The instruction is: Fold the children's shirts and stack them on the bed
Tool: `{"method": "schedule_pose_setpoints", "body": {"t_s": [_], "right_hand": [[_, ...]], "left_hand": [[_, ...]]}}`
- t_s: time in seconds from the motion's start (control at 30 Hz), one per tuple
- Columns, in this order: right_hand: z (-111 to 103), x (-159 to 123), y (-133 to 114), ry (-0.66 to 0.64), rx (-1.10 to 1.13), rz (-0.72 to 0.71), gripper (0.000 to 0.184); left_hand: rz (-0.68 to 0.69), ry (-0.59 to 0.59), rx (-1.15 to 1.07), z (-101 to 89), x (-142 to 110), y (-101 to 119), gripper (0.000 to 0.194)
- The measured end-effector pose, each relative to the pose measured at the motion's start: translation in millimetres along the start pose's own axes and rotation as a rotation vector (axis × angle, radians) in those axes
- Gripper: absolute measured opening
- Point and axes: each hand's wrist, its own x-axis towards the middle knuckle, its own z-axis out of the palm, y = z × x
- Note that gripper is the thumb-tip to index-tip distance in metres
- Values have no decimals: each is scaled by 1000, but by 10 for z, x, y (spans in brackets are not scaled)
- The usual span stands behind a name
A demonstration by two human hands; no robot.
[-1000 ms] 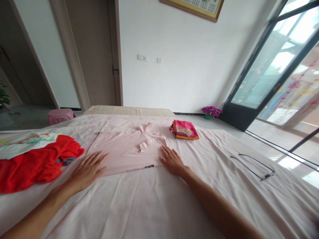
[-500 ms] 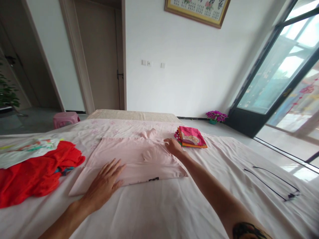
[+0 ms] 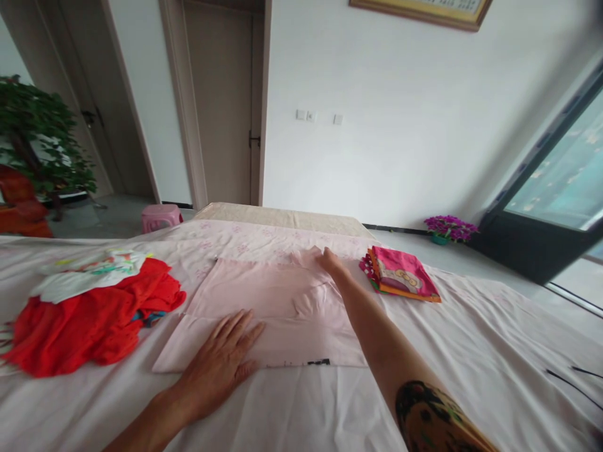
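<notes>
A pale pink shirt (image 3: 264, 289) lies spread on the bed sheet, its left part folded and dark print showing along the near edge. My left hand (image 3: 221, 358) rests flat on its near left part, fingers stretched out. At the far right corner of the shirt, my right hand (image 3: 332, 260) has its fingers closed on a raised bit of the fabric. The fingertips are partly hidden behind the hand. Some bunched cloth of the shirt lies just left of my right forearm.
To the left lie a red garment (image 3: 94, 320) and a white patterned garment (image 3: 89, 279) in a heap. On the right is a folded pink and orange cloth stack (image 3: 405, 273). Dark-framed glasses (image 3: 572, 386) lie at the right edge. A pink stool (image 3: 161, 217) stands beyond the bed.
My right hand has reached farther along the shirt, and its fingers have closed on the far corner. My left hand stays flat on the cloth. The view has turned left.
</notes>
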Motion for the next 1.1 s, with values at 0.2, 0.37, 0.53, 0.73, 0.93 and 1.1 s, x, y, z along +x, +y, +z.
{"method": "schedule_pose_setpoints", "body": {"t_s": [0.2,0.37,0.53,0.73,0.93,1.1], "right_hand": [[-21,-3,-138,55,137,-124,44],[-357,-573,-108,94,300,-355,40],[-601,-1428,378,-338,511,-621,17],[-582,-1988,449,-275,156,-736,56],[-465,-2157,195,-215,-237,-830,36],[-418,-2043,226,-114,-190,-687,27]], "left_hand": [[1,-17,-79,-49,30,-18,65],[-46,27,-260,-82,21,-54,50],[-327,247,-326,-65,93,-498,38],[-432,199,-82,-16,426,-1252,54],[-405,-6,28,83,720,-1576,53],[-445,-47,98,188,933,-1678,42]]}}
